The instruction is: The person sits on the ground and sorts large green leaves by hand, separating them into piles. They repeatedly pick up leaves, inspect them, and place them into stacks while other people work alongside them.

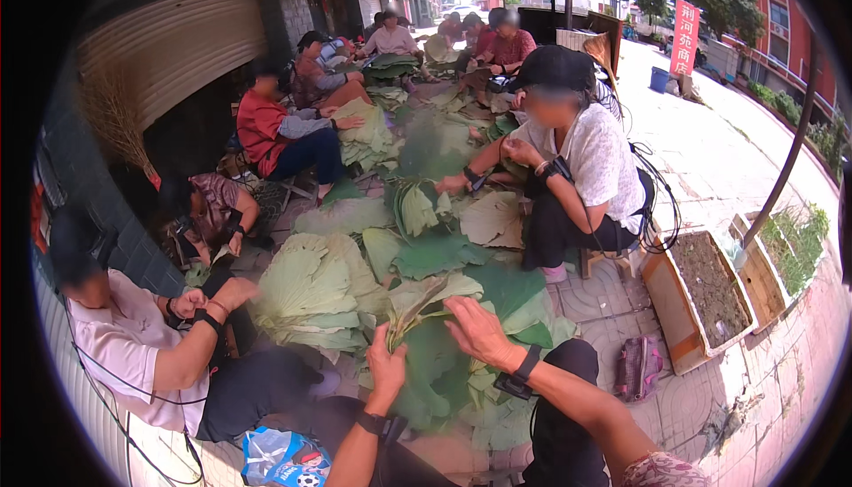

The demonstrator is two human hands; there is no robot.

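Note:
My left hand is closed round the gathered lower end of a bunch of large green leaves, which look like lotus leaves. The bunch stands up from the fist, its pale folded blades fanning outward. My right hand is just right of the bunch, fingers stretched out and apart, fingertips close to thin stalks at its side. Whether they touch the stalks I cannot tell. Under and beyond both hands lies a heap of broad leaves, some dark green, others pale side up. A thick stack of pale leaves lies to the left.
Co-workers sit low around the heap: one person at right, another at left, several farther back. A blue printed bag is near my left forearm. On the right are a purple bag and a soil-filled planter box.

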